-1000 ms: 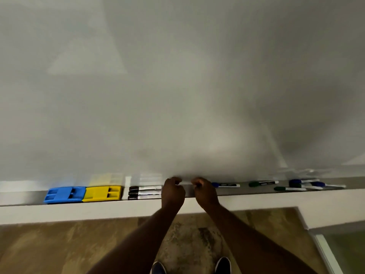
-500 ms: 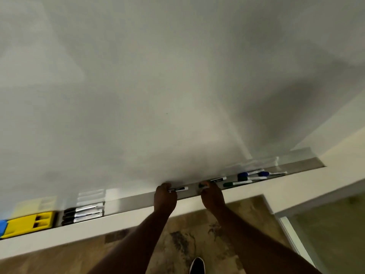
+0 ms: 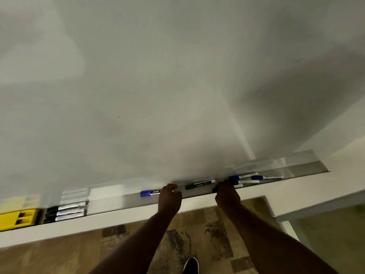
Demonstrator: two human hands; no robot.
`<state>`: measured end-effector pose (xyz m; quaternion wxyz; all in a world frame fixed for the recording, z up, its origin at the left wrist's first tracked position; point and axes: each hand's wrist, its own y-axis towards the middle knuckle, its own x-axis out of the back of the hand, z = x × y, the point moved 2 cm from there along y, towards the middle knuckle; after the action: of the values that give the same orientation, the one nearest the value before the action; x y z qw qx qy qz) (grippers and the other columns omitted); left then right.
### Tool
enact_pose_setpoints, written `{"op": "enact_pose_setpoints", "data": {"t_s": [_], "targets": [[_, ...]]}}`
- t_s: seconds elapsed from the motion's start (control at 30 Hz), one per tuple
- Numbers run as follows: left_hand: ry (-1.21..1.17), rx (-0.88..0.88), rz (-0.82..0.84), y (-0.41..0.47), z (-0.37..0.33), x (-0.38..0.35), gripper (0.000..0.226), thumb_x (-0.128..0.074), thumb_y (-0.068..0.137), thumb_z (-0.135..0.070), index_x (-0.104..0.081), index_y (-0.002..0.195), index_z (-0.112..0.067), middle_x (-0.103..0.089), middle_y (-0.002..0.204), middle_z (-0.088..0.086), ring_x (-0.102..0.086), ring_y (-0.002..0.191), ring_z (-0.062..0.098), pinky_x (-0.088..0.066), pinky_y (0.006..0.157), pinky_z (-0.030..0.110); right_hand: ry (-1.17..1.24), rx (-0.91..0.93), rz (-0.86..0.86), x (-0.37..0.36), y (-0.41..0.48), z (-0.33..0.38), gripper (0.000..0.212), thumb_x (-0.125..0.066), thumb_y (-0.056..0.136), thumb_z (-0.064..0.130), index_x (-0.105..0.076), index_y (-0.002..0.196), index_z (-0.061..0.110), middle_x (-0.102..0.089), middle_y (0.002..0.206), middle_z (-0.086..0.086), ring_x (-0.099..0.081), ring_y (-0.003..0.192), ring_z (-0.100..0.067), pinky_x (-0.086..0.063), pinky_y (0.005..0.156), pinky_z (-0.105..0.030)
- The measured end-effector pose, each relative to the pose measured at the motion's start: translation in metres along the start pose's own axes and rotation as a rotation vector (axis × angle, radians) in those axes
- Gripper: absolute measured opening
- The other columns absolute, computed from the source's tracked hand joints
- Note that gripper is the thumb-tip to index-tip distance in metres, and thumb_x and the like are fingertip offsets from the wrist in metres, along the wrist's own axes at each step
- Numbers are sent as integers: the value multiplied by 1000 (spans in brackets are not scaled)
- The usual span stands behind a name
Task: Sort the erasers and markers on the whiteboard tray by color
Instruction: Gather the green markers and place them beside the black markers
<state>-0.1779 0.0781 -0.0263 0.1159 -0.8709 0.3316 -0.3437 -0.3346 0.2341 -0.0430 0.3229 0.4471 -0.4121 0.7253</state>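
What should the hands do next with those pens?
Probably the left hand should slide the blue marker it touches rightward toward the two blue markers, since a green marker lies between them.

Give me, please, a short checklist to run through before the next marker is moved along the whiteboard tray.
1. Left hand on the blue marker: ok, touching its right end; grip cannot tell.
2. Right hand on a green marker: cannot tell, fingers hide it.
3. Black markers grouped: ok.
4. Yellow eraser beside them: ok.
5. Right-end blue and green markers sorted: not ok, mixed.
6. Tray free between groups: ok.
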Motion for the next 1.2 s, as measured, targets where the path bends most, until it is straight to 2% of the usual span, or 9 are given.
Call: {"op": "enact_pose_setpoints", "data": {"t_s": [0.2,0.33,0.5,0.67,0.8,0.93,1.03,1.13,1.2], "targets": [[23,34,6,0,-3,-11,36,-61,84,-14,-64,120,-13,-65,124,8,-60,113,24,-44,94,26,31,37,24,-1,10,-4,34,-52,96,16,-51,130,13,-58,131,-10,-60,117,-28,-50,97,-38],[21,24,26,3,-10,-21,36,-61,83,-13,-65,119,-13,-68,120,7,-62,109,22,-45,91,25,-8,172,0,0,10,-7,24,-60,91,20,-58,115,17,-64,116,-4,-65,108,-23,-54,91,-34],[43,-31,68,4,-23,-36,32,-63,80,-7,-68,111,-15,-71,111,6,-63,95,20,-44,78,23,247,481,-61,6,3,27,20,-62,89,24,-65,109,20,-66,111,1,-63,102,-17,-55,91,-32],[89,-168,73,5,-39,-45,14,-56,89,-11,-67,97,-11,-73,96,12,-66,89,31,-40,65,28,486,510,-60,18,0,61,27,-58,86,34,-64,109,22,-71,108,1,-66,97,-15,-52,86,-23],[118,-194,27,7,-41,-41,15,-55,91,-14,-69,93,-12,-74,88,11,-67,80,29,-39,61,26,567,480,-62,20,-1,54,30,-59,86,36,-65,115,27,-72,110,7,-66,98,-5,-53,88,-19],[116,-111,4,6,-36,-37,13,-60,87,-21,-69,94,-15,-73,89,8,-65,82,27,-44,65,29,434,442,-109,15,3,35,30,-55,90,21,-65,119,20,-70,118,1,-65,109,-14,-50,95,-23],[103,-85,-11,3,-31,-33,16,-60,87,-21,-70,99,-14,-73,92,7,-66,85,27,-51,72,33,239,418,-9,2,5,23,41,-60,90,17,-57,131,22,-63,129,-1,-59,120,-21,-47,106,-33],[81,-77,-19,1,-26,-29,14,-61,89,-21,-69,98,-14,-73,92,5,-66,83,23,-52,73,32,101,394,83,-11,1,16,64,-61,85,7,-41,140,30,-55,132,0,-58,116,-24,-52,99,-37],[74,-75,-25,0,-23,-27,12,-61,91,-23,-68,95,-15,-73,90,4,-65,81,21,-54,74,33,10,415,51,-15,0,16,63,-60,85,6,-40,141,27,-53,135,-1,-56,117,-22,-52,99,-34]]}}
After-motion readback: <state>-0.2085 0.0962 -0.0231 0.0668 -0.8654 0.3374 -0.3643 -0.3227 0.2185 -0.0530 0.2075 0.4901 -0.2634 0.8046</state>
